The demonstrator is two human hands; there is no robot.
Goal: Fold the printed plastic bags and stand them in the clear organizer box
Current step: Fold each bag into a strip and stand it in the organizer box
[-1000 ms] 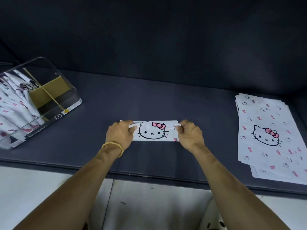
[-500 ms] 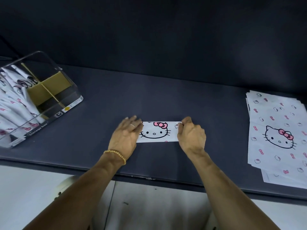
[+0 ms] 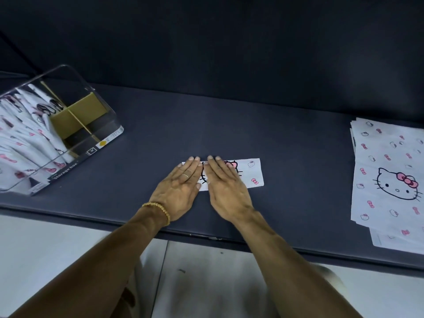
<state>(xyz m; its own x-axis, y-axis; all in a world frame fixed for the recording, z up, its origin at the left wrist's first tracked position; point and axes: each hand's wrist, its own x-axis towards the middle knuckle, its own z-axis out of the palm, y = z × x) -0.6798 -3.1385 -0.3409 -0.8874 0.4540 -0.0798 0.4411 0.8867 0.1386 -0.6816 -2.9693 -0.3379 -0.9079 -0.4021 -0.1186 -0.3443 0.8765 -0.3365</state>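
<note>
The bag, folded to a narrow strip, lies flat on the counter near its front edge, its long axis running left to right. Both hands rest on it side by side with fingers straight and flat, holding nothing. The left hand covers the strip's left end, and the right hand lies on its middle. Neither hand has any grip on it, since both are only pressing with their palms. The strip's right end, printed with a small face and a pink bow, sticks out uncovered past the right hand.

My reading is that the crease is being flattened, and a crosswise fold probably comes next. That fold turns on the long axis: the free end lies to the right of both hands, nearer the right hand, which would lift it over while the left pins its end.

The box sits well apart at the far left, tilted, with folded bags already in it beside a cardboard divider. A stack of unfolded bags lies flat at the counter's right edge.
</note>
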